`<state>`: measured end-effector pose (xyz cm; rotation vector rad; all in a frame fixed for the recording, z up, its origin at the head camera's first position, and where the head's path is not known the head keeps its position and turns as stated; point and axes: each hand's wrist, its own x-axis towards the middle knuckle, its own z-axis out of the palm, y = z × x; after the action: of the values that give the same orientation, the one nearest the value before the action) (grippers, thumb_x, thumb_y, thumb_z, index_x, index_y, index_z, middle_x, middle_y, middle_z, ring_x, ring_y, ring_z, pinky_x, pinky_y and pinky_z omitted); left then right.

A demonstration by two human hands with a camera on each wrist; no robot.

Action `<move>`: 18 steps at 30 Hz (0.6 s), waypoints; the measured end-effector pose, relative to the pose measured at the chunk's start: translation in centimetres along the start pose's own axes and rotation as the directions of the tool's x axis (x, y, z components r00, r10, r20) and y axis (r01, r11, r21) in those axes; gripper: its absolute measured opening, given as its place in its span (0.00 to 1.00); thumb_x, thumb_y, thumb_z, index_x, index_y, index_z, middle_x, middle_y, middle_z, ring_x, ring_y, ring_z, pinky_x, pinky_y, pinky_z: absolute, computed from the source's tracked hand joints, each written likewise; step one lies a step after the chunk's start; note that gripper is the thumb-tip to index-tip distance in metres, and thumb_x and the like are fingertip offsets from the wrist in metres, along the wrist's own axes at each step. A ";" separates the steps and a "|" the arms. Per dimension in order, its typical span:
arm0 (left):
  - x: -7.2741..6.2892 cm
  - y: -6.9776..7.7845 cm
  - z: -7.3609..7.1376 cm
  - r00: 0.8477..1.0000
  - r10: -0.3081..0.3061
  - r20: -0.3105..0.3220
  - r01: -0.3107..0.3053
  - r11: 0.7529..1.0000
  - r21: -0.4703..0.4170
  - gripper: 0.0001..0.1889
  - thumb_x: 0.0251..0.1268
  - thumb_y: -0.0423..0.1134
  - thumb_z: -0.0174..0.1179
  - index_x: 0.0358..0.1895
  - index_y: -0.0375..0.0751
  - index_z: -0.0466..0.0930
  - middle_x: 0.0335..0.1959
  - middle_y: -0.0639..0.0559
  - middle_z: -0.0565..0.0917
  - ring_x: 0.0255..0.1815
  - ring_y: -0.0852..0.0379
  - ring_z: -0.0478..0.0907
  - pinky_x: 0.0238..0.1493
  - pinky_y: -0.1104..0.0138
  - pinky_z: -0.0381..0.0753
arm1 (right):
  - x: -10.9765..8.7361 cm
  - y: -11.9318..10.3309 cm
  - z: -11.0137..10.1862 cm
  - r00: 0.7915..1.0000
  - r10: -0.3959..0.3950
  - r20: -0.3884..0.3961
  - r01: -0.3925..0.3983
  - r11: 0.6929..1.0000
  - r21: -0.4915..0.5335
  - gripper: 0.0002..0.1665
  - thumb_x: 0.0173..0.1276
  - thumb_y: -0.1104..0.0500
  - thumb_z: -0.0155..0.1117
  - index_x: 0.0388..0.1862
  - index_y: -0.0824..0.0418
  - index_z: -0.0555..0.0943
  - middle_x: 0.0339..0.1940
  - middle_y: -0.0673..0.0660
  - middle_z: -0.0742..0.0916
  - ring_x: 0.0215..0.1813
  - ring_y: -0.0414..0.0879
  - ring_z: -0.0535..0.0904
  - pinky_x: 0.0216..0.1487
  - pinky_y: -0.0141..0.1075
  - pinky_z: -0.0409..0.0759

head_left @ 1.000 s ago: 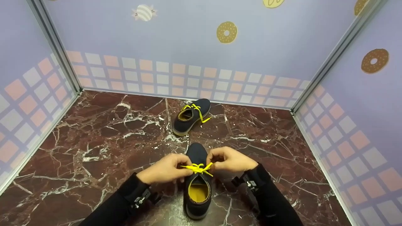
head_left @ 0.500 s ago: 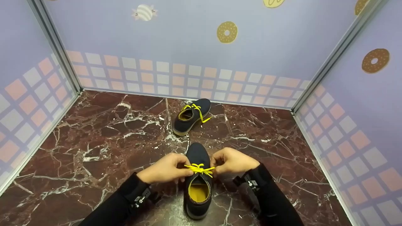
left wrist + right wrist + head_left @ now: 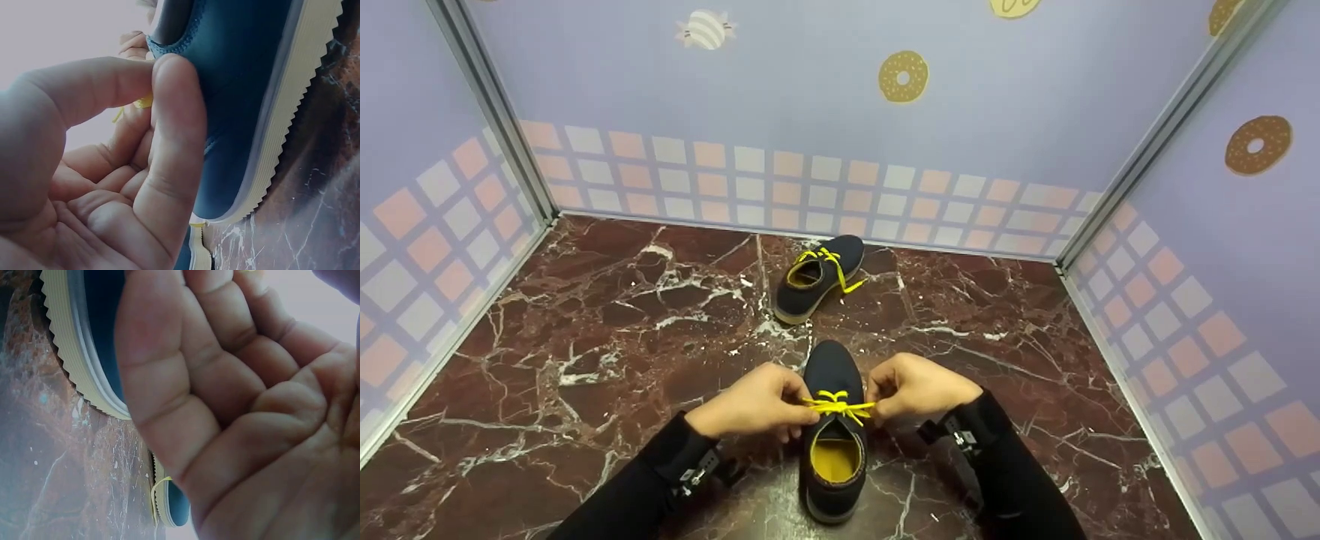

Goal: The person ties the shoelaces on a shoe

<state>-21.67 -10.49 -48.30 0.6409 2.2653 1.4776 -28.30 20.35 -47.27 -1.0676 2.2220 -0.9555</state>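
Note:
A dark navy shoe (image 3: 831, 367) with a yellow lining stands upright on the floor between my hands, toe pointing away. Its yellow shoelace (image 3: 834, 405) is looped in a bow over the tongue. On the left side my left hand (image 3: 761, 401) pinches one loop of the bow between thumb and finger; a bit of yellow lace (image 3: 145, 102) shows behind the fingers in the left wrist view. My right hand (image 3: 919, 384) pinches the opposite loop at the shoe's right side. In the right wrist view its curled fingers (image 3: 154, 371) hide that grip.
Farther off, a second navy shoe (image 3: 810, 289) lies angled near the back wall, one yellow lace end trailing onto the floor. The red-brown marble floor (image 3: 660, 337) is bounded by lilac panels (image 3: 810, 90) at the back and both sides.
My right hand has shifted slightly to the right, drawing its loop outward. The bow looks tauter and flatter across the shoe. The left hand has hardly moved.

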 end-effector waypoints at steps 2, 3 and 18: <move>0.0 0.1 0.0 1.000 -0.004 0.004 0.004 1.000 -0.014 0.07 0.71 0.36 0.76 0.34 0.37 0.91 0.24 0.48 0.89 0.20 0.58 0.85 0.31 0.45 0.93 | 0.0 0.0 0.0 1.000 -0.001 0.000 0.001 1.000 0.007 0.09 0.65 0.65 0.76 0.33 0.49 0.90 0.28 0.41 0.91 0.27 0.33 0.79 0.27 0.27 0.74; -0.1 0.1 0.0 1.000 -0.006 0.006 0.006 1.000 -0.024 0.07 0.71 0.35 0.76 0.34 0.37 0.91 0.24 0.48 0.89 0.21 0.59 0.85 0.31 0.48 0.93 | 0.0 0.1 0.0 1.000 -0.001 0.002 0.001 1.000 0.011 0.09 0.65 0.65 0.76 0.33 0.49 0.90 0.28 0.41 0.91 0.27 0.34 0.79 0.27 0.27 0.73; 0.1 -0.1 0.0 1.000 0.013 0.024 -0.013 1.000 -0.025 0.07 0.71 0.36 0.76 0.38 0.38 0.88 0.26 0.50 0.87 0.24 0.55 0.85 0.28 0.49 0.93 | 0.1 0.0 -0.2 0.999 -0.034 0.002 0.033 0.993 0.112 0.12 0.68 0.63 0.79 0.47 0.55 0.87 0.37 0.48 0.90 0.37 0.41 0.84 0.40 0.30 0.82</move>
<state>-21.75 -10.45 -48.39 0.6635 2.2253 1.4943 -28.53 20.33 -47.12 -1.0575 2.1262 -1.0785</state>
